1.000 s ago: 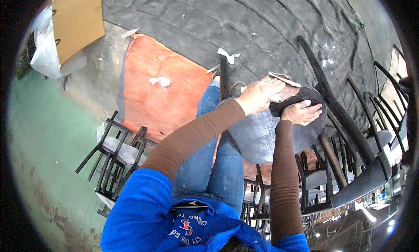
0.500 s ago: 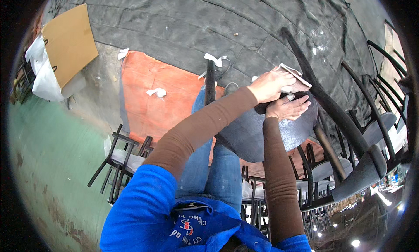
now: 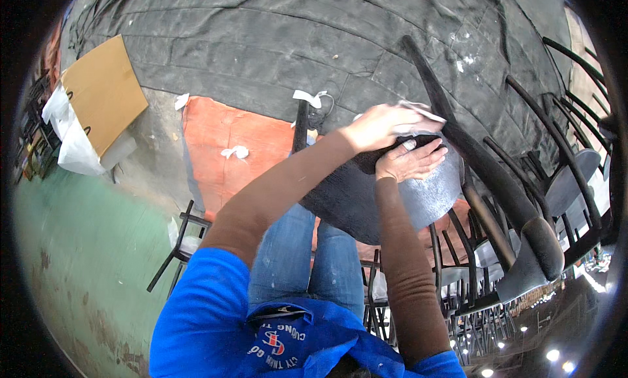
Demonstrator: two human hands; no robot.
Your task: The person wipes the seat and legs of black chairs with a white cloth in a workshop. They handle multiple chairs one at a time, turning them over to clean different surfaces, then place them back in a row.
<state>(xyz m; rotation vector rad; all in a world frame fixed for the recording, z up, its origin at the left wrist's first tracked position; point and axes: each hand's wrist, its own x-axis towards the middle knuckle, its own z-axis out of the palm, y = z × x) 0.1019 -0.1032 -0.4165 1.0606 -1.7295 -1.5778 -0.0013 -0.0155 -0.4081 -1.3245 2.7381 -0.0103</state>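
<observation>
A black wooden chair lies tipped over before me, its broad, glossy seat [image 3: 340, 198] facing up at a tilt. My left hand [image 3: 383, 128] is closed on a folded pale sheet [image 3: 425, 118] that looks like sandpaper, at the seat's far edge; hand and sheet are smeared by motion. Just nearer, my right hand [image 3: 412, 161] rests flat on the seat with its fingers spread. A long black chair bar [image 3: 428, 77] slopes down to the right beyond both hands. Another black bar [image 3: 301, 126] stands left of the seat, a white scrap [image 3: 309, 98] by its tip.
Several black chairs [image 3: 566, 181] crowd the right side, and more stand behind my legs. Dark sheeting [image 3: 248, 44] and an orange sheet [image 3: 229, 129] cover the floor. A cardboard piece [image 3: 108, 93] with white wrapping is at the left. A white scrap [image 3: 235, 152] lies on the orange sheet.
The chair and both hands appear a little further left in view. My left hand and the folded sheet have shifted left along the seat's far edge. My right hand stays flat on the seat.
</observation>
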